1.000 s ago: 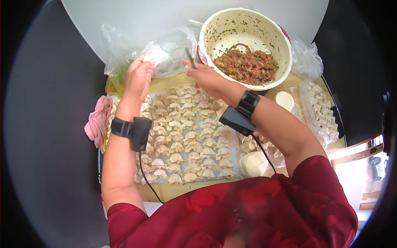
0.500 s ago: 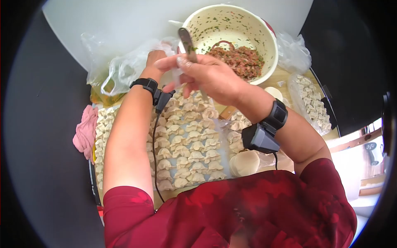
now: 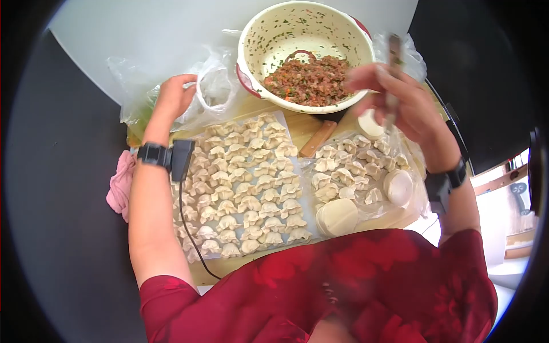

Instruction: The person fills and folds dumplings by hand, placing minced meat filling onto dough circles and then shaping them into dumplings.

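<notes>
I record the hands newly parted: left hand (image 3: 173,97) at the bag (image 3: 220,94), grip unclear; right hand (image 3: 412,107) grasping the utensil (image 3: 394,51) near the bowl (image 3: 274,35).

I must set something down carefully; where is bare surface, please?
The white surface beyond the left plastic bag, left of the bowl; narrowly, the wood between dumpling sheet and wooden handle. Dumpling rows are crowded.

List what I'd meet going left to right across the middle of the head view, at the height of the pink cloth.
Pink cloth → left forearm → rows of dumplings → smaller group of dumplings → black device on the right wrist.
</notes>
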`<state>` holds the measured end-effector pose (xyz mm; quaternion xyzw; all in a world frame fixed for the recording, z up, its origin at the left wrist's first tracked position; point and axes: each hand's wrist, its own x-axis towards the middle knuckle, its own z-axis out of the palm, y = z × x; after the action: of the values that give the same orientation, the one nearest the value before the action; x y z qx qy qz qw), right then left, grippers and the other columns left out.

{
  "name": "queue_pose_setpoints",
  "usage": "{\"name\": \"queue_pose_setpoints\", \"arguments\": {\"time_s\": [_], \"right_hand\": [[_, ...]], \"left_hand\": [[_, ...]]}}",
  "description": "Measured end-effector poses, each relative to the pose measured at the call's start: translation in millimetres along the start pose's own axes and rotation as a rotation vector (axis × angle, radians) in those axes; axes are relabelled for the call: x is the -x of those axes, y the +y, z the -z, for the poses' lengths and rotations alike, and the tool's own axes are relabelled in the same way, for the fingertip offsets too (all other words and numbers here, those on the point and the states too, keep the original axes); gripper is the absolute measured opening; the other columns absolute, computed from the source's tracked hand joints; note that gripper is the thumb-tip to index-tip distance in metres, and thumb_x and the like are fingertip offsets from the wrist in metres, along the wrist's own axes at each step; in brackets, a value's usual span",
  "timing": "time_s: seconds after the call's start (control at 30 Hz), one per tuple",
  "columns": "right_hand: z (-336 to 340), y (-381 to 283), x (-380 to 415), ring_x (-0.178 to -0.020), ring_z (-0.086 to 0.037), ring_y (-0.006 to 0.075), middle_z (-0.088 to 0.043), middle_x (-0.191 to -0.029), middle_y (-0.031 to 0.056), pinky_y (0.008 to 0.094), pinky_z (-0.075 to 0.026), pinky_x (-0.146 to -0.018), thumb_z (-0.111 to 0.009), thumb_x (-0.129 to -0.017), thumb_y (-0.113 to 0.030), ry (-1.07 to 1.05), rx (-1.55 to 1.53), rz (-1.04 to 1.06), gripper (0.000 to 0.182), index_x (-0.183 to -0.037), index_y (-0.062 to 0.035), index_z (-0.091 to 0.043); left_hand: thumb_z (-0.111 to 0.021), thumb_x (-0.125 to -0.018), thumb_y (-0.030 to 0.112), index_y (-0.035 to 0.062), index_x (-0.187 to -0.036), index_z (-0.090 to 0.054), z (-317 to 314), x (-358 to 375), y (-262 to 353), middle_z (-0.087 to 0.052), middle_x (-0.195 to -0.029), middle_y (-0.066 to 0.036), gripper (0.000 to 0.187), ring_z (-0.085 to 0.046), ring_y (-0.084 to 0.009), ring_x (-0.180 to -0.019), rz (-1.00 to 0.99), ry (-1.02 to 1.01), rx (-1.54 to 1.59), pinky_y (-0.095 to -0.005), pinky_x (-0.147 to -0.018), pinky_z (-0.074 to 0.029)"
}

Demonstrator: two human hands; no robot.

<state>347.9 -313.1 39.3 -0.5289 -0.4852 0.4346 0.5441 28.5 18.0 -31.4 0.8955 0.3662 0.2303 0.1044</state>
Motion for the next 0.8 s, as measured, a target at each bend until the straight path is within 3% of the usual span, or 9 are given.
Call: {"name": "queue_pose_setpoints", "arguments": {"time_s": [0.1, 0.17, 0.27, 0.33, 0.37, 0.43, 0.53, 0.7, 0.8], "right_hand": [[27, 9, 35, -0.073, -0.064, 0.0150, -0.063, -0.101, 0.0128, 0.0205, -0.045, -0.050, -0.037, -0.102, -0.030, 0.023, -0.068, -0.002, 0.039, -0.117, 0.0013, -0.055], [35, 15, 57, -0.068, -0.062, 0.0132, -0.063, -0.098, 0.0127, 0.0185, -0.043, -0.046, -0.036, -0.102, -0.029, 0.116, -0.138, 0.011, 0.038, -0.114, 0.0023, -0.054], [37, 24, 72, -0.065, -0.061, 0.0128, -0.062, -0.094, 0.0129, 0.0183, -0.042, -0.044, -0.035, -0.102, -0.029, 0.168, -0.186, 0.009, 0.037, -0.112, 0.0023, -0.053], [34, 25, 76, -0.065, -0.061, 0.0128, -0.061, -0.092, 0.0126, 0.0184, -0.042, -0.044, -0.034, -0.102, -0.028, 0.168, -0.200, 0.013, 0.037, -0.112, 0.0022, -0.053], [31, 23, 78, -0.065, -0.060, 0.0128, -0.061, -0.091, 0.0125, 0.0185, -0.042, -0.045, -0.034, -0.102, -0.029, 0.187, -0.206, 0.015, 0.038, -0.112, 0.0023, -0.053], [35, 22, 85, -0.065, -0.060, 0.0128, -0.061, -0.090, 0.0124, 0.0185, -0.041, -0.045, -0.033, -0.102, -0.029, 0.226, -0.213, 0.020, 0.038, -0.112, 0.0024, -0.053], [46, 23, 95, -0.064, -0.060, 0.0129, -0.061, -0.091, 0.0130, 0.0186, -0.040, -0.045, -0.033, -0.102, -0.029, 0.213, -0.181, 0.040, 0.039, -0.112, 0.0026, -0.053], [68, 27, 107, -0.061, -0.057, 0.0115, -0.061, -0.092, 0.0129, 0.0173, -0.036, -0.044, -0.033, -0.103, -0.029, 0.326, -0.157, 0.029, 0.038, -0.114, 0.0023, -0.052], [80, 30, 108, -0.060, -0.056, 0.0106, -0.061, -0.093, 0.0122, 0.0166, -0.033, -0.043, -0.033, -0.103, -0.028, 0.280, -0.197, -0.028, 0.038, -0.116, 0.0017, -0.051]], "left_hand": [[-0.062, -0.088, 0.021, 0.0029, -0.093, -0.071, 58, 49, 51, -0.069, -0.076, -0.008, 0.021, -0.063, -0.0136, -0.068, 0.160, -0.035, 0.208, -0.0258, -0.063, -0.049], [-0.062, -0.087, 0.021, 0.0008, -0.093, -0.070, 84, 76, 86, -0.069, -0.078, -0.005, 0.022, -0.062, -0.0092, -0.074, 0.193, -0.334, 0.497, -0.0239, -0.066, -0.049], [-0.064, -0.086, 0.020, 0.0024, -0.116, -0.062, 66, 93, 136, -0.067, -0.098, -0.011, 0.034, -0.063, -0.0117, -0.080, 0.037, -0.544, 0.699, -0.0279, -0.073, -0.052], [-0.066, -0.086, 0.023, 0.0035, -0.143, -0.034, 51, 86, 155, -0.060, -0.116, -0.015, 0.068, -0.063, -0.0162, -0.086, -0.098, -0.677, 0.461, -0.0287, -0.081, -0.051], [-0.066, -0.086, 0.023, 0.0035, -0.143, -0.034, 43, 77, 147, -0.060, -0.116, -0.015, 0.068, -0.063, -0.0162, -0.086, -0.103, -0.678, 0.459, -0.0287, -0.081, -0.051], [-0.073, -0.080, 0.031, 0.0056, -0.149, -0.006, 19, 46, 110, -0.046, -0.135, -0.025, 0.100, -0.055, -0.0349, -0.115, 0.134, -0.231, 0.009, -0.0396, -0.099, -0.043], [-0.076, -0.074, 0.044, -0.0004, -0.148, -0.001, -5, 10, 49, -0.040, -0.138, -0.030, 0.114, -0.043, -0.0411, -0.126, 0.048, -0.019, -0.126, -0.0399, -0.106, -0.036], [-0.063, -0.078, 0.061, -0.0114, -0.141, -0.020, -67, -52, -51, -0.038, -0.138, -0.033, 0.105, -0.043, -0.0394, -0.126, 0.163, 0.075, -0.359, -0.0410, -0.107, -0.033], [-0.043, -0.088, 0.062, -0.0089, -0.134, -0.040, -87, -61, -64, -0.046, -0.132, -0.030, 0.085, -0.043, -0.0403, -0.125, 0.241, -0.330, -0.448, -0.0405, -0.107, -0.033]]}}
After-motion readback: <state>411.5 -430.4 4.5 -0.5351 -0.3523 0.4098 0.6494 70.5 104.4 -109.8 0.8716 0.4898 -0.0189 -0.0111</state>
